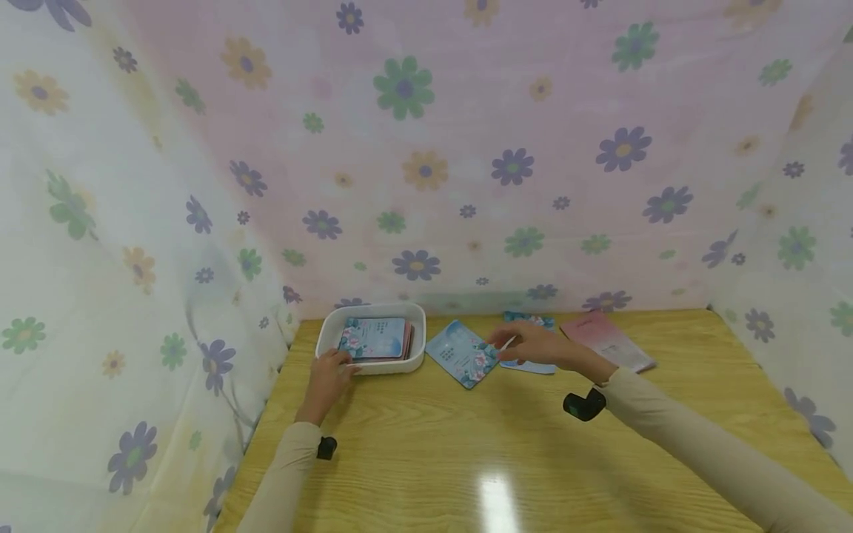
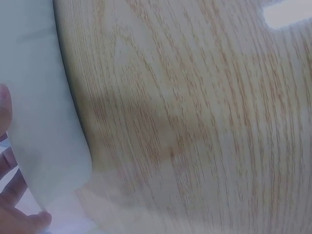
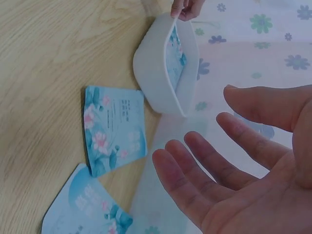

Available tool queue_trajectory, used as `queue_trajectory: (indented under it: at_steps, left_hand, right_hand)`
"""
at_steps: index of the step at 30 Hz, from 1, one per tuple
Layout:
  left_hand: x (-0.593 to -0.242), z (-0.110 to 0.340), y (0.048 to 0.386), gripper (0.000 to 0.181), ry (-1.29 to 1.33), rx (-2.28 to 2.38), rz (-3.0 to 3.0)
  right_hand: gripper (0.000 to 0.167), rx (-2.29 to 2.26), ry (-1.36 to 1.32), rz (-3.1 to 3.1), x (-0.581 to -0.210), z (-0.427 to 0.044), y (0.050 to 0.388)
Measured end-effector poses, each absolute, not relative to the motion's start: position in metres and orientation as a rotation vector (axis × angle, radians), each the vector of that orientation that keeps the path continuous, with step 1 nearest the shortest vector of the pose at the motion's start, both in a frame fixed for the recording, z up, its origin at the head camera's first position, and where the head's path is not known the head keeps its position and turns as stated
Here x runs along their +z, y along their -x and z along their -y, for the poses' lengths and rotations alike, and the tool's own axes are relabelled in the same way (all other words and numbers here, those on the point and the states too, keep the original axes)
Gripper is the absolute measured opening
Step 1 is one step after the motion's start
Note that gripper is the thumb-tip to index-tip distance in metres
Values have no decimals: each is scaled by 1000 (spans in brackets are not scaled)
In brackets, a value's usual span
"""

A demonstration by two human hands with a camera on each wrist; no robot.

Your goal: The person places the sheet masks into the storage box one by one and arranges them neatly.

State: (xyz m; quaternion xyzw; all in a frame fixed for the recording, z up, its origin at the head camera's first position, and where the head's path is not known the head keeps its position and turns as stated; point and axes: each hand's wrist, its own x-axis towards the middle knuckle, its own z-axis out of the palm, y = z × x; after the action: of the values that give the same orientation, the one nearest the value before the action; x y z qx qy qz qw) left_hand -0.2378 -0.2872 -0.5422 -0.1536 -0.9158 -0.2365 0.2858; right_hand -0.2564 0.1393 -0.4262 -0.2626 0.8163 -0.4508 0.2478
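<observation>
At the table's far left is a white plastic basket [image 1: 418, 355] with a stack of floral sachets inside. A light-blue sachet [image 1: 380, 337] with pink flowers lies on top of that stack. My left hand [image 1: 329, 381] grips the basket's near-left rim; the left wrist view has the basket's pale wall [image 2: 44, 97] with fingers at its edge. My right hand [image 3: 243, 165] is held above the table with its fingers spread and slightly bent, holding nothing. Below and left of it lies a blue floral sachet [image 3: 117, 129]. Another blue sachet [image 3: 80, 207] lies beside that one, partly under my hand in the head view.
A pink-and-white packet [image 1: 609, 340] lies farther right on the wooden table [image 1: 413, 451]. Flower-patterned curtain [image 1: 466, 207] rises along the table's back edge and both sides. Black wrist cameras [image 1: 585, 406] sit on both sleeves.
</observation>
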Motion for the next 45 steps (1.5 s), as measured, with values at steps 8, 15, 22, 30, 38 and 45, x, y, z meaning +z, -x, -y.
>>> queue_trajectory:
  at_steps: [8, 15, 22, 30, 38, 45]
  left_hand:
    - [-538, 285, 237, 18, 324, -616, 2557]
    - [-537, 285, 235, 19, 326, -619, 2560]
    - [-538, 284, 238, 20, 336, -610, 2552]
    - [-539, 285, 237, 20, 292, -630, 2575]
    - [-540, 285, 238, 20, 305, -628, 2592]
    - [-541, 286, 238, 19, 313, -646, 2596]
  right_hand:
    - [40, -1224, 643, -2251, -424, -168, 253]
    - [41, -1223, 559, -2287, -418, -192, 246]
    - [42, -1230, 625, -2358, -422, -217, 244]
    - [43, -1275, 690, -2375, -425, -241, 246]
    - [46, -1287, 500, -2335, -427, -265, 242]
    - [51, -1283, 437, -2328, -426, -280, 238]
